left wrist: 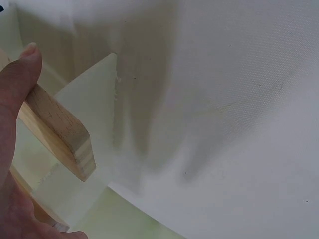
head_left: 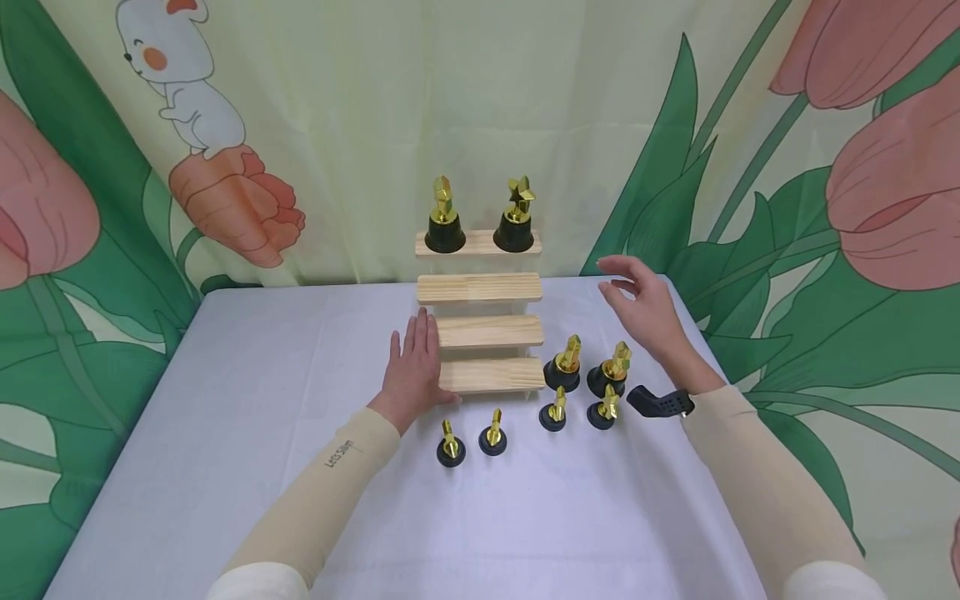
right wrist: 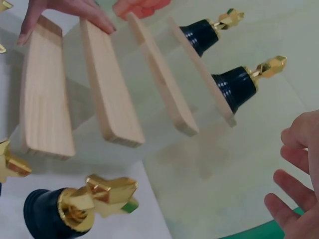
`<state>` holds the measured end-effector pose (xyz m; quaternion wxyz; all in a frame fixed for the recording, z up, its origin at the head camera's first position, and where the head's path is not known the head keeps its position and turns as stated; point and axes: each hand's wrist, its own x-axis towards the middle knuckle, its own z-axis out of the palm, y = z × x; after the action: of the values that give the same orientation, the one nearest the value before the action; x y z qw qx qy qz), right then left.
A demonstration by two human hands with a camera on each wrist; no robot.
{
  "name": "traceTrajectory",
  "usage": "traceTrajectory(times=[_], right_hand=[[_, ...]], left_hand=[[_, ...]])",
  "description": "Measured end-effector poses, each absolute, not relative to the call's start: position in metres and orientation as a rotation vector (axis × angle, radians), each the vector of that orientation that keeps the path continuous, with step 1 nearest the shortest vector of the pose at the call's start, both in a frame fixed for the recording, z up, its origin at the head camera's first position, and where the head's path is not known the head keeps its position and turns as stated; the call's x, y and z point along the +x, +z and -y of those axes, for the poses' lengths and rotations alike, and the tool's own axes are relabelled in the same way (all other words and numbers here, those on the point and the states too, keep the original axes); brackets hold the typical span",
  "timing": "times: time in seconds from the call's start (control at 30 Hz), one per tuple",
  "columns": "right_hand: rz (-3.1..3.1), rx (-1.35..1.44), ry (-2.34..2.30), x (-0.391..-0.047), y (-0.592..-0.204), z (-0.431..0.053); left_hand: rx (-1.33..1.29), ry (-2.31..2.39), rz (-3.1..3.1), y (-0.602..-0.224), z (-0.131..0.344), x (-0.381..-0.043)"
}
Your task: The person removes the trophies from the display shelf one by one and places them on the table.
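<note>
My left hand rests against the left end of a tiered wooden rack, fingers straight along its side. In the left wrist view its thumb touches the edge of a wooden step. Loosely bent and holding nothing, my right hand hovers right of the rack. A gold-topped star trophy with a black base stands on the top tier beside a similar trophy. Below the right hand are two larger trophies and two small trophies on the table.
Two more small trophies stand in front of the rack on the white-covered table. A curtain printed with tulips and a rabbit hangs behind the table. A black band is on the right wrist.
</note>
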<state>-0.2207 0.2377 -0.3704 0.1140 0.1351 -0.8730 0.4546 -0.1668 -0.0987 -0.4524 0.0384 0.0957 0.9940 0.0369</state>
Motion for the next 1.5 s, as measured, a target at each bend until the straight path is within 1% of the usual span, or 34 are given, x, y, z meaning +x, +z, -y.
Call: traceTrajectory(times=[0.23, 0.73, 0.97, 1.5], right_hand=[[2.528, 0.459, 1.331, -0.23, -0.355, -0.225], [2.522, 0.506, 1.295, -0.257, -0.34, -0.205], [2.504, 0.545, 1.347, -0.265, -0.331, -0.195], [2.539, 0.509, 1.359, -0.287, -0.317, -0.168]], left_hand=[[0.273, 0.137, -3.042, -0.453, 0.098, -0.17], [0.277, 0.106, -3.035, -0.453, 0.098, -0.169], [0.275, 0.111, -3.054, -0.457, 0.098, -0.171], [0.265, 0.082, -3.035, -0.455, 0.097, -0.172]])
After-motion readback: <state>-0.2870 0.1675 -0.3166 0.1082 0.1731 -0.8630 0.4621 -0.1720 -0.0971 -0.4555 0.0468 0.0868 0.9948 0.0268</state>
